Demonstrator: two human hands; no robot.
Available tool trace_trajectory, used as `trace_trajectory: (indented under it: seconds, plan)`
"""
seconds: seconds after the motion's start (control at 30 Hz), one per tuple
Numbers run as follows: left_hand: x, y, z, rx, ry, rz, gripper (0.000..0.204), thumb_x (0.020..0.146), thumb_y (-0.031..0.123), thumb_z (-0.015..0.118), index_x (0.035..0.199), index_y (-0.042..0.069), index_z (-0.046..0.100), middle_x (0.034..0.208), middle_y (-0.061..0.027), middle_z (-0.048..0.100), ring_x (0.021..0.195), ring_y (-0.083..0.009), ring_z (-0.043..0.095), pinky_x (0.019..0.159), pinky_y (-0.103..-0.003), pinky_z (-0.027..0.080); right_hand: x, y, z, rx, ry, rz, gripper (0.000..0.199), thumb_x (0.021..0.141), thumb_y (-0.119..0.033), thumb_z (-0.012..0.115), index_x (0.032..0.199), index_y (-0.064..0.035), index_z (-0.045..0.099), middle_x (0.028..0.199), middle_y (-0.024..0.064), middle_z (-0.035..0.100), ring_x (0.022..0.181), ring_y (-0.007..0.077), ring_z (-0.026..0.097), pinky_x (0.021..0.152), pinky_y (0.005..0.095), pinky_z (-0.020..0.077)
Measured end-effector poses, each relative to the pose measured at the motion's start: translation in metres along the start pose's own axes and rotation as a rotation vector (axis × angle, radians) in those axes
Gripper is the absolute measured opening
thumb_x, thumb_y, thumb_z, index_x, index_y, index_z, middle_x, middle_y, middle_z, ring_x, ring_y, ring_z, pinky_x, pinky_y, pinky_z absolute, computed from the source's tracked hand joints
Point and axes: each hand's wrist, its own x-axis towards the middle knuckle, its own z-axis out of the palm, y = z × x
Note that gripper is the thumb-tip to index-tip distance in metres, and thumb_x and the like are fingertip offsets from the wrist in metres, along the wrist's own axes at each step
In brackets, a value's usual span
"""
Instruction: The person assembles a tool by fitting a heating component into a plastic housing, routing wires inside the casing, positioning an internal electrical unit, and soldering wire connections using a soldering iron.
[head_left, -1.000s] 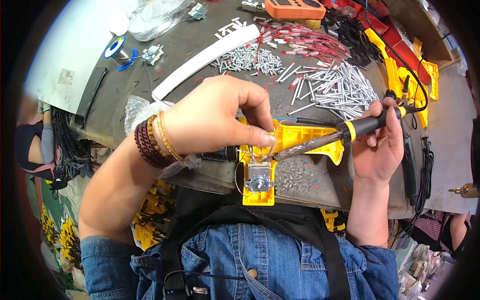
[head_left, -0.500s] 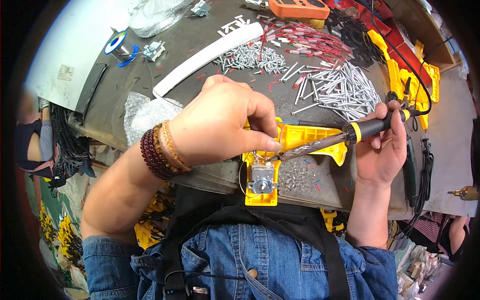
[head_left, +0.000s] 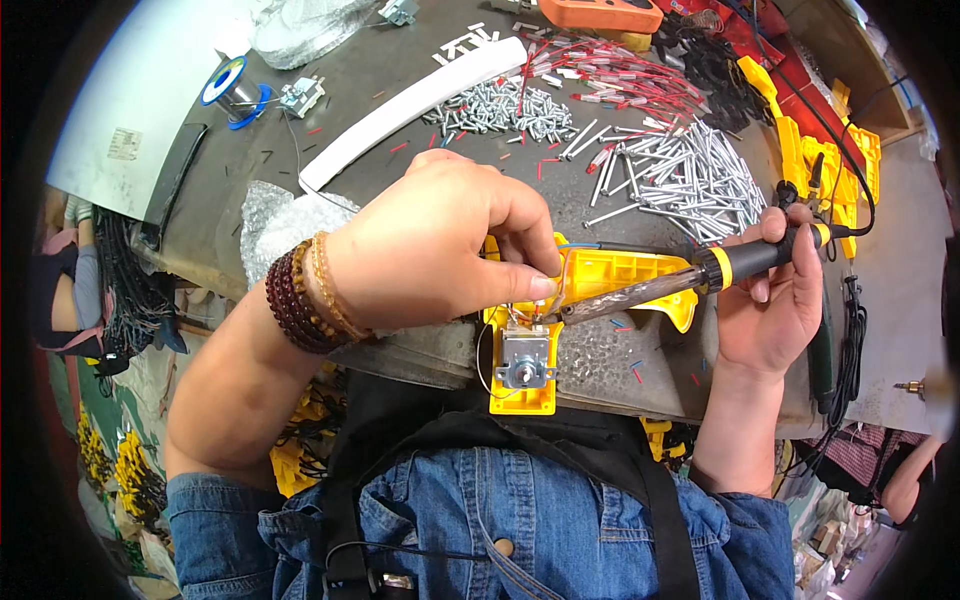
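My right hand [head_left: 765, 305] grips the black handle of a soldering iron [head_left: 745, 262] with yellow rings. The iron slants down leftward, its tip close to the terminals of a metal switch-like part [head_left: 526, 362]. That part sits in an open yellow plastic housing [head_left: 610, 270], near my apron. Above the terminals my left hand [head_left: 445, 240] is closed, thumb and forefinger pinching what looks like a thin wire; the hand hides most of it. A blue wire [head_left: 583, 246] lies along the housing. From the left, a thin strand [head_left: 297, 150] runs behind my left hand.
Beyond my hands lie long screws [head_left: 690, 185], short screws [head_left: 505, 110], red wires [head_left: 640, 80] and a white curved strip [head_left: 420, 108]. A solder spool [head_left: 236, 95] stands at left, near bubble wrap [head_left: 285, 225]. Yellow housings [head_left: 800, 160] are at right. Other people sit at both sides.
The soldering iron and my right hand have shifted slightly to the right and nearer me. My left hand keeps its pinch, almost in the same place.
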Motion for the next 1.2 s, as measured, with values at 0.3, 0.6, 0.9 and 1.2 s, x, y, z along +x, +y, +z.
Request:
trace_trajectory:
  seconds: [0.3, 0.6, 0.9, 1.2]
  plan:
    - [-0.006, -0.004, 0.009, 0.248, 0.08, 0.127, 0.012, 0.076, 0.019, 0.08, 0.083, 0.015, 0.071, 0.085, 0.005, 0.067, 0.093, -0.0157, 0.06, 0.102, -0.041, 0.029, -0.003, 0.0, 0.003, -0.007, -0.022, -0.023, 0.022, 0.104, -0.023, 0.046, 0.119, -0.0102, 0.056, 0.097, 0.0033, 0.059, 0.052, 0.0056, 0.041, 0.07, 0.0268, 0.0431]
    - [-0.006, -0.005, 0.011, 0.29, 0.108, 0.167, 0.011, 0.077, 0.017, 0.079, 0.082, 0.015, 0.069, 0.085, 0.0047, 0.065, 0.093, -0.0162, 0.058, 0.103, -0.043, 0.028, -0.001, 0.003, 0.006, -0.039, -0.09, -0.113, 0.022, 0.101, -0.021, 0.05, 0.119, -0.0098, 0.056, 0.094, 0.0074, 0.063, 0.054, 0.0068, 0.042, 0.054, 0.0203, 0.0382]
    - [-0.012, -0.006, 0.013, 0.282, 0.145, 0.193, 0.01, 0.075, 0.02, 0.079, 0.08, 0.017, 0.07, 0.082, 0.0042, 0.063, 0.09, -0.0168, 0.058, 0.103, -0.047, 0.027, 0.018, -0.074, 0.002, -0.34, -0.06, -0.551, 0.029, 0.105, -0.03, 0.046, 0.12, -0.0074, 0.056, 0.109, 0.0128, 0.065, 0.061, 0.0084, 0.046, 0.069, 0.028, 0.0468]
    - [-0.011, 0.001, 0.009, 0.249, 0.177, 0.199, 0.008, 0.076, 0.018, 0.075, 0.08, 0.015, 0.068, 0.073, 0.003, 0.061, 0.082, -0.0174, 0.06, 0.102, -0.05, 0.031, 0.181, -0.071, -0.021, -0.877, -0.058, -0.7, 0.025, 0.1, -0.019, 0.06, 0.115, -0.0001, 0.055, 0.106, 0.0114, 0.068, 0.082, 0.0122, 0.066, 0.076, 0.0235, 0.0526]
